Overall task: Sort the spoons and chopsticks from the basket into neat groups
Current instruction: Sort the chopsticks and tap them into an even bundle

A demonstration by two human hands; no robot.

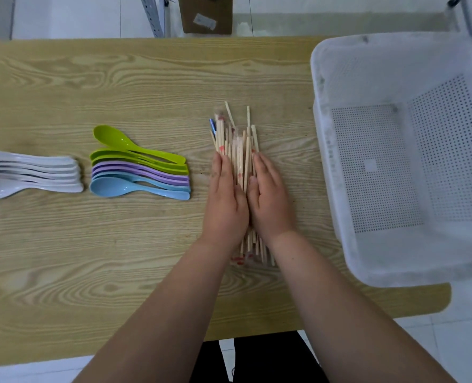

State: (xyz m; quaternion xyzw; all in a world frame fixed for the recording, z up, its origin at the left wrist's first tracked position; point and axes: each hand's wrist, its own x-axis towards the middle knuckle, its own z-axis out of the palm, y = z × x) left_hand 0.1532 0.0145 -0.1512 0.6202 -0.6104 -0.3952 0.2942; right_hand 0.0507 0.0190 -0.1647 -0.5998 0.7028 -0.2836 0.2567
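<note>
While the chopsticks (237, 139) are lying pointing from the table's (105, 258) near edge to its far edge, beside the basket (320, 128), the left hand (225, 200) and right hand (270, 201) are pressing them, 1 on each side, fingers straight.

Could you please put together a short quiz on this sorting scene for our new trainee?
1. True or false: the white basket holds spoons.
2. What do the left hand and right hand press between them? A chopsticks; B the basket; C forks.
3. Among the coloured spoons, which colour lies nearest the person?
Key: 1 false; 2 A; 3 blue.
</note>
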